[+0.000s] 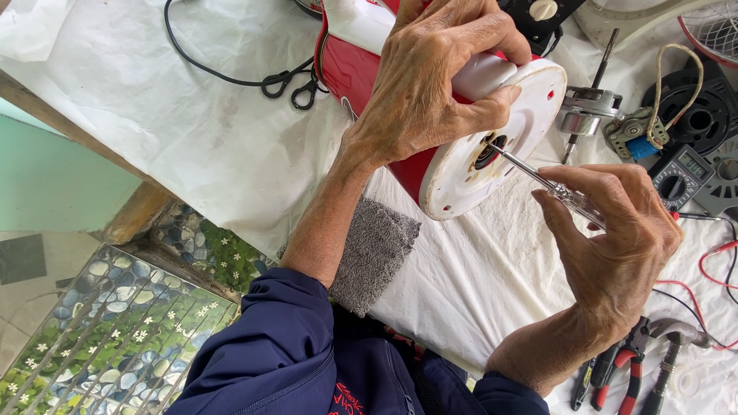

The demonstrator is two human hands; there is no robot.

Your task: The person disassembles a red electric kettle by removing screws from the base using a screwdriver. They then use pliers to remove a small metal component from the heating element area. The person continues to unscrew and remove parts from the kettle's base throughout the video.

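- Red appliance body [350, 65] lies on its side on the white sheet [192, 131], white round base [523, 131] facing the person.
- Screwdriver [538, 178] tip sits in the base's centre hole; screw apparently not out yet.
- Left hand [430, 81] clamps the base rim from above.
- Right hand [615, 238], below-right of the base, fingers closed round the screwdriver handle, wrist bent.
- Pliers [619, 373] lie well below the base.

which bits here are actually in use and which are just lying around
In use:
left hand steadying the red appliance by its white base
right hand with the screwdriver at the base's centre hole

Lying about:
pliers
hammer
multimeter
small motor
grey cloth
black cord
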